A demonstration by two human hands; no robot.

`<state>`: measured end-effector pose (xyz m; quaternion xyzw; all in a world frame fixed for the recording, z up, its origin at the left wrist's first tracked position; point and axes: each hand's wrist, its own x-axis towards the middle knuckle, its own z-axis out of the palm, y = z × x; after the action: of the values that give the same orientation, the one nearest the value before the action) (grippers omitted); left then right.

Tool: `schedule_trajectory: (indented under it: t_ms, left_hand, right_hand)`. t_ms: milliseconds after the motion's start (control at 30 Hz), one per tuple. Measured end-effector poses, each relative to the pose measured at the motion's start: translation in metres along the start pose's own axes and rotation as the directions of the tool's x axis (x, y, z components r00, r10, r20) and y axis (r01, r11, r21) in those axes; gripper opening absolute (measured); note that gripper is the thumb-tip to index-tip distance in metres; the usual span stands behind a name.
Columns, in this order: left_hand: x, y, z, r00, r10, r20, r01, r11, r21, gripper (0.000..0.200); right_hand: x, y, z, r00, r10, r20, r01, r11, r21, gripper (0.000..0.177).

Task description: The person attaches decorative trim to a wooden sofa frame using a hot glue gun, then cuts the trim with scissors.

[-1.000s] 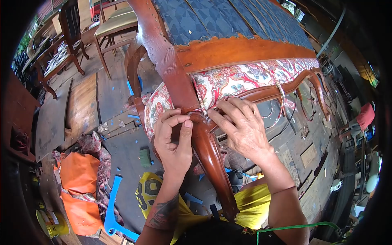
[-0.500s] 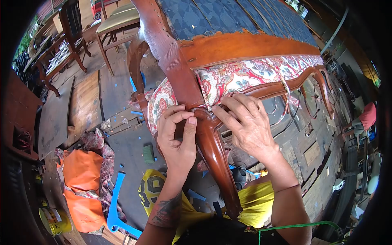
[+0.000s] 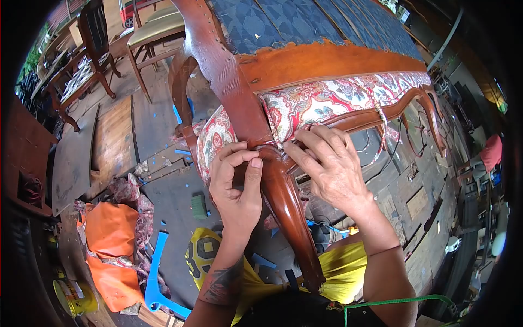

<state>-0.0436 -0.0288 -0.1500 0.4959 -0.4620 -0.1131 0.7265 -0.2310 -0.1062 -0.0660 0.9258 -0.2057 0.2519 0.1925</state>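
Note:
A carved wooden sofa (image 3: 291,188) has its rear leg pointing toward me, its seat covered in red-and-white floral fabric (image 3: 321,98). My left hand (image 3: 237,180) is at the left of the leg's top, thumb and fingers curled close together; whatever they pinch is too small to make out. Against the seat's lower corner, my right hand (image 3: 329,163) has its fingertips bunched on the end of a patterned trim cord (image 3: 277,133) where fabric meets wood. A loose length of matching trim (image 3: 382,133) hangs down farther right.
Blue fabric (image 3: 253,27) covers the sofa's back. Chairs (image 3: 152,32) stand at upper left. On the plank floor lie an orange bundle (image 3: 110,240), a blue curved strip (image 3: 156,267), a green block (image 3: 198,206) and a yellow can (image 3: 74,297). A red cloth (image 3: 491,153) is at far right.
Both hands stay at the same corner, with almost no visible movement of the fingers. The view has shifted very slightly.

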Motion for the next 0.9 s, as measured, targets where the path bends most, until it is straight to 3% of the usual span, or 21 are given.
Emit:
schedule_trajectory:
  t_ms: [133, 200, 833, 900]
  left_hand:
    - [0.0001, 0.0007, 0.0007, 1.0, 0.008, 0.001, -0.008, 1.0, -0.001, 0.011]
    - [0.0007, 0.0068, 0.0028, 0.996, -0.069, -0.049, 0.067, 0.997, -0.041, 0.013]
    - [0.001, 0.0058, 0.0019, 0.997, -0.064, -0.04, 0.061, 0.996, -0.067, 0.012]
    - [0.0004, -0.0011, -0.0004, 1.0, 0.02, 0.008, -0.02, 1.0, -0.018, 0.011]
  right_hand:
    - [-0.0002, 0.0001, 0.0003, 1.0, 0.002, 0.001, -0.002, 1.0, 0.0, 0.051]
    - [0.0001, 0.0001, -0.0002, 1.0, 0.003, 0.001, -0.003, 1.0, 0.0, 0.051]
    - [0.0003, -0.001, -0.0015, 1.0, 0.013, 0.01, -0.013, 1.0, 0.013, 0.051]
    - [-0.0002, -0.0006, -0.001, 1.0, 0.013, 0.009, -0.013, 1.0, 0.012, 0.051]
